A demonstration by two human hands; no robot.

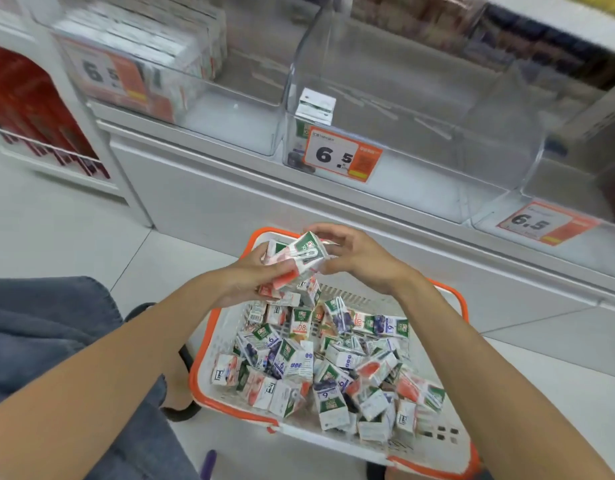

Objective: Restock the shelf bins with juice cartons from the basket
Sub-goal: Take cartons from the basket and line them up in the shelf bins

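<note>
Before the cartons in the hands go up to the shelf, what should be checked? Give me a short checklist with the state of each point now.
1. Cartons held gripped by left hand: ok.
2. Right hand steadies the bundle: ok, fingers touch it.
3. Middle bin has room: ok, only one carton at its front left.
4. Flavour matches that bin: cannot tell, print too small.
5. Price tag in place on the bin front: ok.
6. Basket within reach, stocked: ok.
</note>
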